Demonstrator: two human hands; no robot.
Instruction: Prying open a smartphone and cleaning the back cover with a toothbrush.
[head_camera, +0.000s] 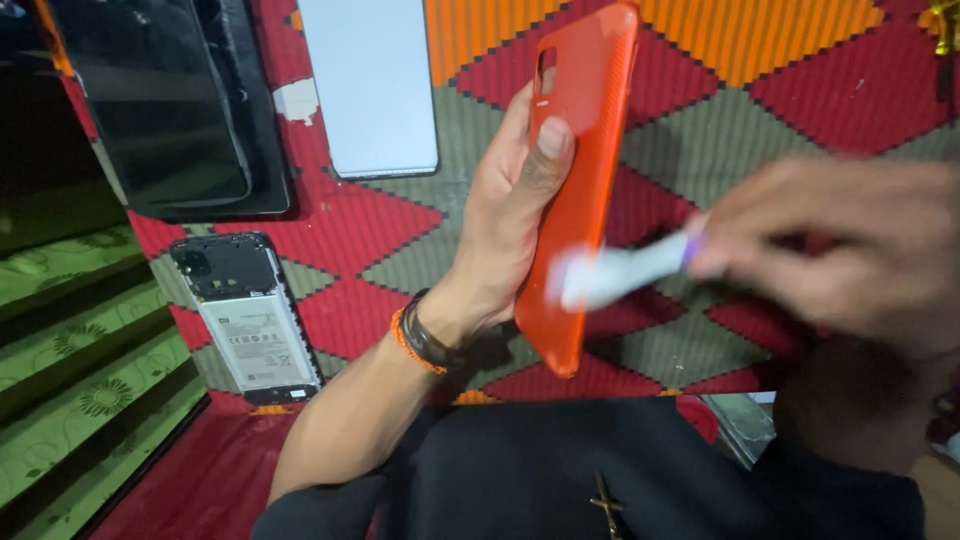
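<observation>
Left hand grips orange phone case; right hand pinches blurred white tube against it.

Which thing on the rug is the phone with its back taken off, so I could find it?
Start at the red, green and orange patterned rug. Go to its left edge, below the big black screen panel. There lies the opened phone: unlike the smooth white panel nearby, it shows a pale battery and black insides.

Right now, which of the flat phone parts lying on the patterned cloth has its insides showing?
The black opened phone body nearest the left wrist: its battery shows. The dark glass panel and pale grey panel above are plain.
</observation>
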